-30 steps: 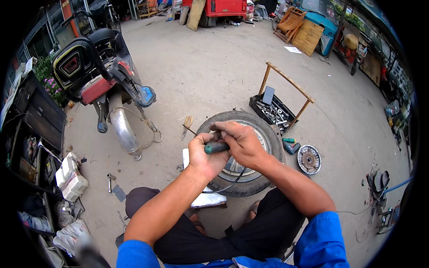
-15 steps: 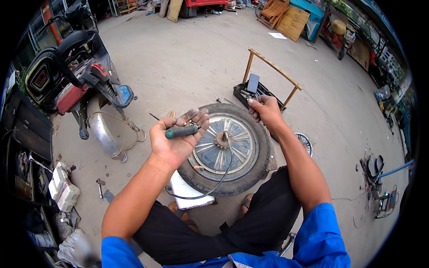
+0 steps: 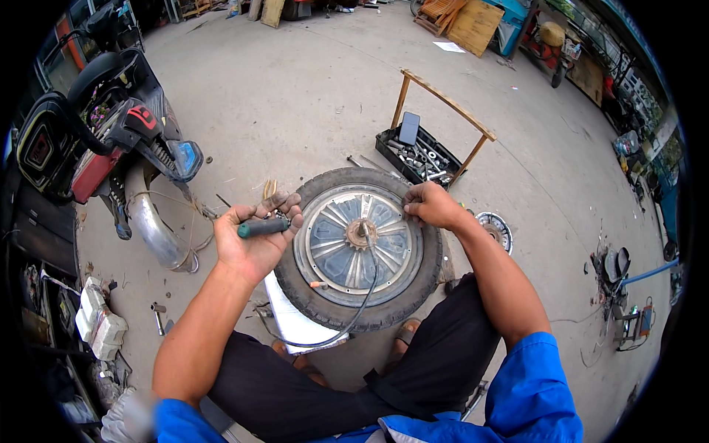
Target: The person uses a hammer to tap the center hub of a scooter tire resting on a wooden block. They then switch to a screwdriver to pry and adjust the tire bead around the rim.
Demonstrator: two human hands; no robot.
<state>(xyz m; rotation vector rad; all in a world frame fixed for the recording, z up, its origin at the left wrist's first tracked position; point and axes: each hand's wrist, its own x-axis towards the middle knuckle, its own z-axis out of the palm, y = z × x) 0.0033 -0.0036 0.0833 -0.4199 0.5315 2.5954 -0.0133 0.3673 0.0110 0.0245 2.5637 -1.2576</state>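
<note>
In my left hand (image 3: 253,247) a screwdriver (image 3: 262,226) with a green-black handle and thin shaft lies across the upturned palm, fingers curled up, with small metal pieces among them. My right hand (image 3: 436,210) has its fingertips pinched at the right edge of the metal cover of a tyred hub wheel (image 3: 340,255); whatever they hold is too small to make out. A sprocket (image 3: 357,234) and axle stand at the wheel's middle, with a black cable (image 3: 373,280) running from it. The wheel rests low before me, a white pad (image 3: 284,310) showing under its near side.
A scooter (image 3: 103,155) stands left. A black toolbox (image 3: 389,145) with a wooden frame (image 3: 450,101) is beyond the wheel. A metal disc (image 3: 493,220) lies right of it, a clutter of parts (image 3: 613,266) farther right, white blocks (image 3: 100,317) at lower left, and parked vehicles at the back.
My hands have parted from above the wheel. The left has moved left and opened up somewhat with the screwdriver; the right went out rightward, then came down to the wheel's cover.
</note>
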